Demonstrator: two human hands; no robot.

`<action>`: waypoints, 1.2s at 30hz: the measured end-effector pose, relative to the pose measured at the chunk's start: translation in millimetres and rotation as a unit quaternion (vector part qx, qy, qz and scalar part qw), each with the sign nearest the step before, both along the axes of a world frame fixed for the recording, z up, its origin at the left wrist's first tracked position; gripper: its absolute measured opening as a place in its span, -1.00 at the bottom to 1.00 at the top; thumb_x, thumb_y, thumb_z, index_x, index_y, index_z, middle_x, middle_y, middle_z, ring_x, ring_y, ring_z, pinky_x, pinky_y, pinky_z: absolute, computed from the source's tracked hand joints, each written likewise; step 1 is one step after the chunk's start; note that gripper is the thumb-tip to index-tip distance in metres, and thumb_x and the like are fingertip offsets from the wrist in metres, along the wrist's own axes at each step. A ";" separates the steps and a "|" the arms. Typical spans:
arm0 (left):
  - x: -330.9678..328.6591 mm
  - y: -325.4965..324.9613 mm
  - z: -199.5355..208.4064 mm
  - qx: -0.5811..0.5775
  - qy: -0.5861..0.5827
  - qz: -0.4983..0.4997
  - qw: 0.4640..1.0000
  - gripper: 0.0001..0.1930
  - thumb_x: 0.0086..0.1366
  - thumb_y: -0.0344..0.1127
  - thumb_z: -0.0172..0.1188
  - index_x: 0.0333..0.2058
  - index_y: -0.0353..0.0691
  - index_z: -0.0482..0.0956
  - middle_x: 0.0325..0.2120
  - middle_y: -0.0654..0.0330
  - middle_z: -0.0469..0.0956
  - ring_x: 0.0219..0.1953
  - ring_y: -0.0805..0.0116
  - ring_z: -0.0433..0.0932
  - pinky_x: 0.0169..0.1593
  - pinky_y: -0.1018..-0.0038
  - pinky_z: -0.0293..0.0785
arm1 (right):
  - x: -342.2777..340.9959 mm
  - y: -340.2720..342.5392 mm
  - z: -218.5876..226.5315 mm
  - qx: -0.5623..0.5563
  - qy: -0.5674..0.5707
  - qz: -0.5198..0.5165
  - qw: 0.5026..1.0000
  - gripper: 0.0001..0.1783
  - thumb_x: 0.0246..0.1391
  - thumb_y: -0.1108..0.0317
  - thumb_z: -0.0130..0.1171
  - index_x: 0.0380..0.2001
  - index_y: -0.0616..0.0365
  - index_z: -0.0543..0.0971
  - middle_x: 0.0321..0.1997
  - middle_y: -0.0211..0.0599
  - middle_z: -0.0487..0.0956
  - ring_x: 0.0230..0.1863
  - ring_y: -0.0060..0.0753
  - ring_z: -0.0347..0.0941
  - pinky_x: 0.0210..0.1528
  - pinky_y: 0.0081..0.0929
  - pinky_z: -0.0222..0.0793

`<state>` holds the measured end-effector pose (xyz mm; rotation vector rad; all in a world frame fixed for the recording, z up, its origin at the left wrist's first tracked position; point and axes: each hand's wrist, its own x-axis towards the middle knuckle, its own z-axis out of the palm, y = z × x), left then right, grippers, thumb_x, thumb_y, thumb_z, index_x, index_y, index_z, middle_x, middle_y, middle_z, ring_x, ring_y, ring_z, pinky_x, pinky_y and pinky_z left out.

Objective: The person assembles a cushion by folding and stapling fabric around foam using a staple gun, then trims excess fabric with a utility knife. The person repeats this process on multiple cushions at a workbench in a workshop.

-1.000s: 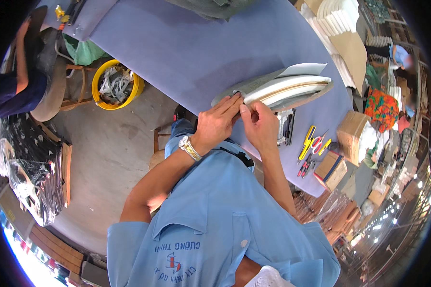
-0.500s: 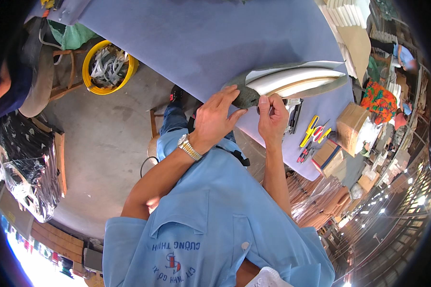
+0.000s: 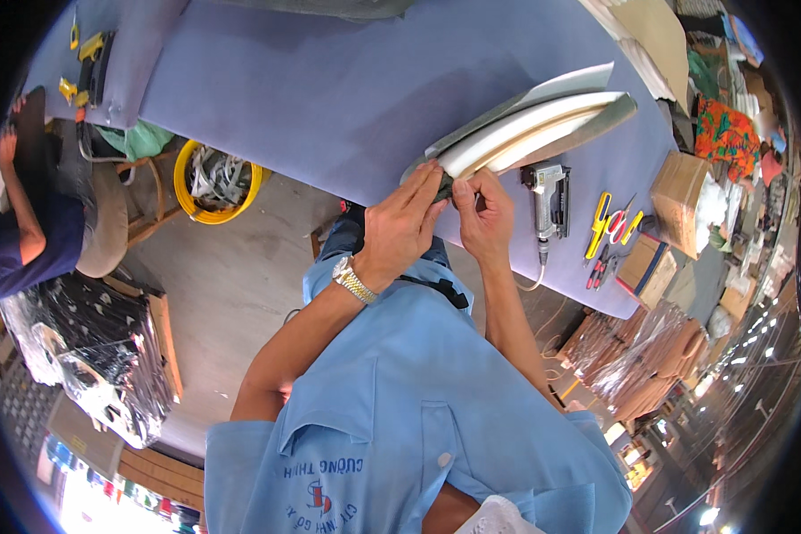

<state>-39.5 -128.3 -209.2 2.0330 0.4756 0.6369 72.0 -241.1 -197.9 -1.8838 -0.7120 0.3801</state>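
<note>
A long curved piece of white padding with a tan edge (image 3: 543, 132) lies partly wrapped in dark grey-green fabric (image 3: 485, 123) on the table. At its near end, my left hand (image 3: 405, 214), a watch on its wrist, presses the fabric with fingers laid over it. Close beside it, my right hand (image 3: 486, 218) pinches the fabric's edge between thumb and curled fingers. The bit of fabric between the hands is mostly covered by my fingertips. Just right of the right hand rests a staple gun (image 3: 552, 200) with a hose.
Right of the staple gun lie a yellow cutter (image 3: 597, 224), scissors (image 3: 618, 227) and red-handled pliers (image 3: 599, 269), near a cardboard box (image 3: 679, 189). A yellow bucket (image 3: 187, 198) of strips stands on the floor at left. Beyond it is another person (image 3: 40, 209).
The head view has shifted, bringing the whole staple gun into sight. The padded piece now slants more steeply up to the right. My hands have come closer together on the fabric's near end.
</note>
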 end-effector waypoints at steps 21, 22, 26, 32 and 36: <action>-3.8 -0.4 -11.7 -0.079 0.019 -0.001 0.997 -0.56 0.40 -0.27 0.27 0.21 -0.25 0.56 0.19 -0.05 0.57 0.23 0.07 0.57 0.21 0.30 0.54 | -23.6 -6.0 -39.7 -0.038 0.054 -0.108 0.992 -0.78 0.33 0.32 0.21 -0.38 0.22 0.55 -0.46 -0.33 0.49 -0.39 -0.56 0.35 -0.31 -0.51 0.31; -5.1 0.8 -8.7 -0.102 0.026 0.010 0.994 -0.57 0.42 -0.22 0.26 0.20 -0.24 0.56 0.20 -0.04 0.56 0.25 0.08 0.55 0.24 0.29 0.51 | -23.6 -6.4 -40.0 -0.052 0.074 -0.109 0.990 -0.79 0.34 0.32 0.20 -0.37 0.20 0.56 -0.46 -0.41 0.48 -0.39 -0.59 0.33 -0.32 -0.52 0.29; -3.1 -13.7 -12.3 -0.144 0.063 0.022 0.987 -0.51 0.47 -0.03 0.19 0.23 -0.17 0.55 0.29 -0.01 0.48 0.36 0.01 0.41 0.35 0.25 0.41 | -28.9 -13.3 -48.8 0.039 0.067 -0.108 0.991 -0.66 0.46 0.24 0.08 -0.40 0.22 0.47 -0.43 -0.47 0.40 -0.34 -0.63 0.26 -0.28 -0.53 0.25; -2.9 -26.5 -3.5 -0.170 0.079 0.075 0.979 -0.49 0.48 0.01 0.18 0.25 -0.15 0.53 0.33 0.00 0.42 0.39 0.02 0.36 0.29 0.26 0.47 | -29.9 -13.5 -54.4 0.133 0.081 -0.047 0.987 -0.70 0.47 0.21 0.11 -0.32 0.20 0.48 -0.31 -0.44 0.51 -0.23 -0.58 0.35 -0.14 -0.55 0.33; 4.3 -33.9 -8.3 -0.189 0.086 0.109 0.972 -0.49 0.45 -0.04 0.23 0.26 -0.17 0.52 0.35 -0.02 0.39 0.39 0.01 0.37 0.32 0.27 0.44 | -26.5 -12.9 -56.6 0.154 0.084 -0.041 0.984 -0.69 0.46 0.22 0.12 -0.33 0.23 0.50 -0.35 -0.42 0.49 -0.29 -0.57 0.34 -0.22 -0.54 0.32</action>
